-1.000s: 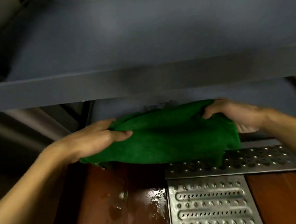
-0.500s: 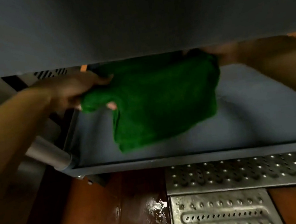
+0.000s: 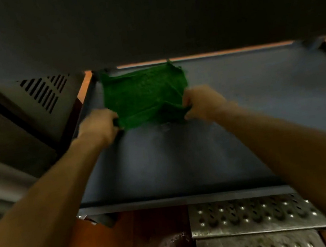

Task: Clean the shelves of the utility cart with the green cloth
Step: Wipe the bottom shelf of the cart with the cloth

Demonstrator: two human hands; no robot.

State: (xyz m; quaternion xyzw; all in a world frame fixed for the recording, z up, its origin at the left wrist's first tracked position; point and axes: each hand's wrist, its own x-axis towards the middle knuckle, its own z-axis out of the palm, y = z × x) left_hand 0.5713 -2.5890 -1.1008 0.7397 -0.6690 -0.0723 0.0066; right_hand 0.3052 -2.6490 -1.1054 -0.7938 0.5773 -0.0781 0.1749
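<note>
On the grey lower shelf (image 3: 183, 162), under the cart's upper shelf (image 3: 144, 22), the green cloth (image 3: 144, 96) lies spread by the far left corner, its near corners pinched by left hand (image 3: 98, 125) and right hand (image 3: 201, 103), perforated metal floor plates (image 3: 253, 217) below.

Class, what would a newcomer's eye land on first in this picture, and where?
The bright green cloth lies at the far left of the grey-blue shelf, its near corners gripped by the left hand and right hand. At lower right, a studded metal floor plate gleams.
</note>
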